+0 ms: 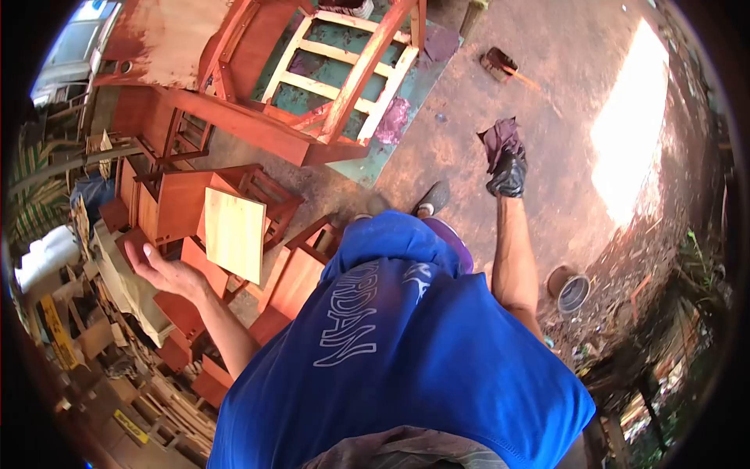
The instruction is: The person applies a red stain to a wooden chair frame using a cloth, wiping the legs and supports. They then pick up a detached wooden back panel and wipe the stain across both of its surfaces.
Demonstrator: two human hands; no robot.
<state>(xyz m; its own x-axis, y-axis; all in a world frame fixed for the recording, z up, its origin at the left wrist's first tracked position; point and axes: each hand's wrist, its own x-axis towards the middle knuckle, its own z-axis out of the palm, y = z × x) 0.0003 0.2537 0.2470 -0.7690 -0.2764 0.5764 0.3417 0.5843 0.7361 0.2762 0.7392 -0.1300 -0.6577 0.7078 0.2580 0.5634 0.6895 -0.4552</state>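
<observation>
"Bucket nearest, down on the floor. And the left hand?"

"Bare, wide open, fingers spread, holding nothing; near a pale board among reddish furniture."

"And the right hand?"

"Gloved in black, closed on the near end of a crumpled purple cloth; how tightly, impossible to tell."

"Cloth where, exactly?"

"Over the floor, well right of the green sheet's near corner."

"Heavy to handle?"

"Light, probably, and limp; slippery if damp. Best gripped bunched at the middle, loose flaps gathered in."

"Farther off?"

"On the green sheet, a slatted frame, with another crumpled cloth at the right edge; then, out on the floor, a dark container with a stick."
</observation>
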